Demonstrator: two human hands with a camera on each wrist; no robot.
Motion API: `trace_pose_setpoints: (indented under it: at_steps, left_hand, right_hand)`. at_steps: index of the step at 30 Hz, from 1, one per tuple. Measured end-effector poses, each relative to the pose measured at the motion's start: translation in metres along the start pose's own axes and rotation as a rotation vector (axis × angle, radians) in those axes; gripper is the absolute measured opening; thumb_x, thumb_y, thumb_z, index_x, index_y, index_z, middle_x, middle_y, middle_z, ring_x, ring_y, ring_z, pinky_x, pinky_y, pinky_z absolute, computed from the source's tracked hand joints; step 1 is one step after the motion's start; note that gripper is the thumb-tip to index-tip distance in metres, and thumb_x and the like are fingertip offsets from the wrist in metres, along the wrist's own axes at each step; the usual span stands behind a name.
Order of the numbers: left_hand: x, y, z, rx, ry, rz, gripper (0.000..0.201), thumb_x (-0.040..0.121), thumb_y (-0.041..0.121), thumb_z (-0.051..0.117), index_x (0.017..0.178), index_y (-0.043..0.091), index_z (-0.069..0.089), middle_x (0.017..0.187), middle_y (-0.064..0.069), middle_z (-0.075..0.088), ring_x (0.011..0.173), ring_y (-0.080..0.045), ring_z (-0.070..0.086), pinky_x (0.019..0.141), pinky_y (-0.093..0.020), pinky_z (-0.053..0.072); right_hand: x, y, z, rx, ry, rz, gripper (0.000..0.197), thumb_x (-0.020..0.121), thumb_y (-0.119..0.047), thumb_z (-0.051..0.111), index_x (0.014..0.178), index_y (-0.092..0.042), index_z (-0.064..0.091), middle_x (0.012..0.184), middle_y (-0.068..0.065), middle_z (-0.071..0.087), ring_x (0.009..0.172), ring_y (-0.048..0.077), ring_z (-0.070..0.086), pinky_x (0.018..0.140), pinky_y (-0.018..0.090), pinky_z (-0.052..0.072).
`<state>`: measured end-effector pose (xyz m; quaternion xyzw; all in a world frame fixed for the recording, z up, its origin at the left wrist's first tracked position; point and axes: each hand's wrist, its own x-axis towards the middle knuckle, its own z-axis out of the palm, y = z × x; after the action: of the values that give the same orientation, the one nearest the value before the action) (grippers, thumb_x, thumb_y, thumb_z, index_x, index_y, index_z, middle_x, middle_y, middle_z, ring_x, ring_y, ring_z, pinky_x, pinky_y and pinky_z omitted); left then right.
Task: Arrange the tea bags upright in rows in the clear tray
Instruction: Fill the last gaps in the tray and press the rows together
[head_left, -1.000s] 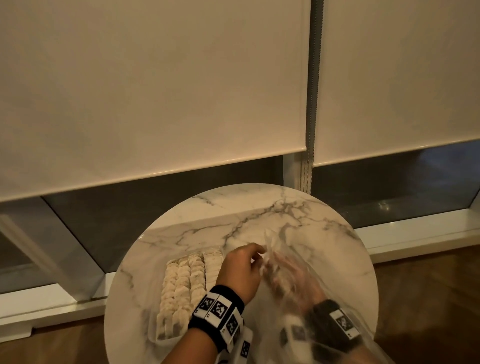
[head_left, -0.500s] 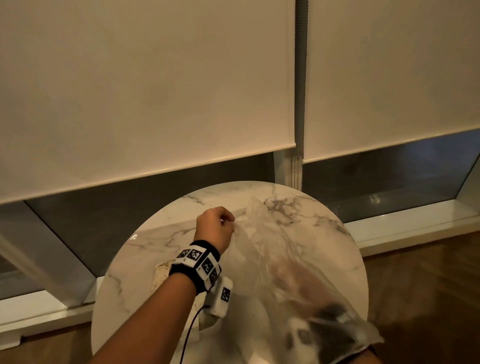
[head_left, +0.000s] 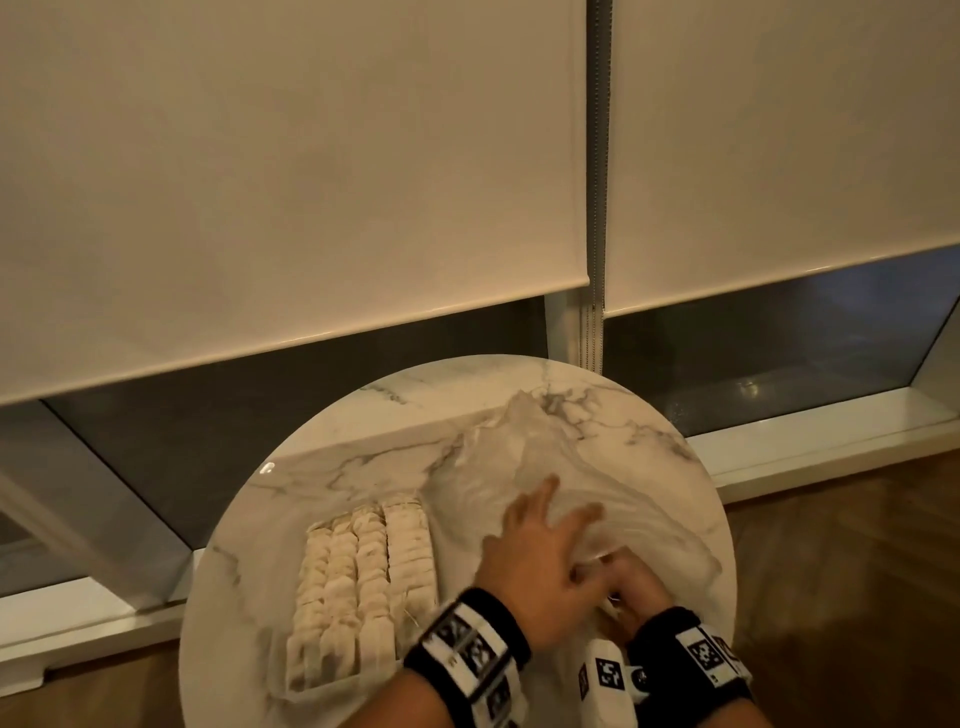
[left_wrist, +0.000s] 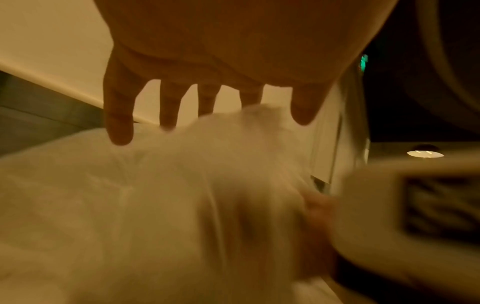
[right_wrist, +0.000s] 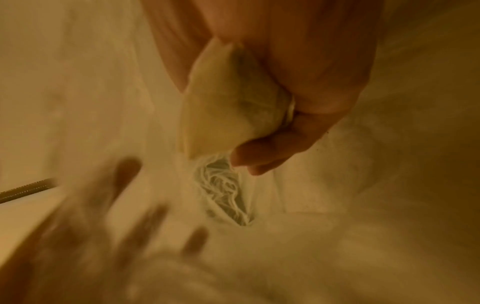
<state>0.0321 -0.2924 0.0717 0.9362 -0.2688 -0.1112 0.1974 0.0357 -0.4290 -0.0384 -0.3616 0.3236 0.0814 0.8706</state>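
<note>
A clear tray (head_left: 284, 687) sits on the left of the round marble table (head_left: 322, 467), filled with several rows of upright pale tea bags (head_left: 363, 582). To its right a crumpled clear plastic bag (head_left: 519, 447) lies flat. My left hand (head_left: 550, 535) rests on the bag with straight, spread fingers (left_wrist: 118, 115). My right hand (head_left: 626, 595) is close beside the left wrist at the bag's near end. In the right wrist view its curled fingers (right_wrist: 298, 131) grip one tea bag (right_wrist: 221, 107) with plastic film around it.
The table stands against a low window with cream roller blinds (head_left: 291, 171) and a bead chain (head_left: 597, 208). Wooden floor (head_left: 841, 571) lies to the right. Bare marble shows behind the tray and the bag.
The left hand, which held the bag's edge up, has let it drop and now lies flat on it. The right hand has drawn back from deep in the bag.
</note>
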Motion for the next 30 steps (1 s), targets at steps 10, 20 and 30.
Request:
trace_pose_setpoints:
  at_steps: [10,20,30]
  left_hand:
    - [0.021,-0.031,0.041,-0.018,-0.212,-0.213,0.083,0.091,0.074,0.002,0.136,0.029,0.054,0.154,-0.01,0.039,0.141,-0.032,0.035,0.118,-0.043,0.026]
    - [0.025,-0.054,0.058,0.239,-0.424,-0.186,0.058,0.094,0.058,0.04,0.148,0.04,0.028,0.155,-0.001,0.024,0.139,-0.037,0.028,0.112,-0.055,0.032]
    - [-0.011,-0.045,0.04,0.022,-0.15,-0.198,0.063,0.093,0.049,0.049,0.151,0.029,0.033,0.16,0.003,0.028,0.146,-0.022,0.025,0.118,-0.039,0.026]
  right_hand:
    - [-0.012,-0.017,-0.019,-0.041,-0.099,-0.096,0.013,0.089,0.009,0.05,0.083,0.002,0.059,0.062,0.016,0.055,0.05,0.022,0.055,0.048,0.029,0.049]
    - [-0.076,-0.056,-0.008,-0.263,-0.394,0.237,0.016,0.084,-0.004,0.066,0.094,0.005,0.075,0.086,0.022,0.063,0.047,0.021,0.056,0.031,0.018,0.041]
    - [-0.004,-0.007,-0.015,0.27,-0.045,0.027,0.053,0.087,-0.015,0.061,0.137,0.0,0.054,0.093,0.012,0.068,0.081,0.021,0.065,0.07,0.032,0.059]
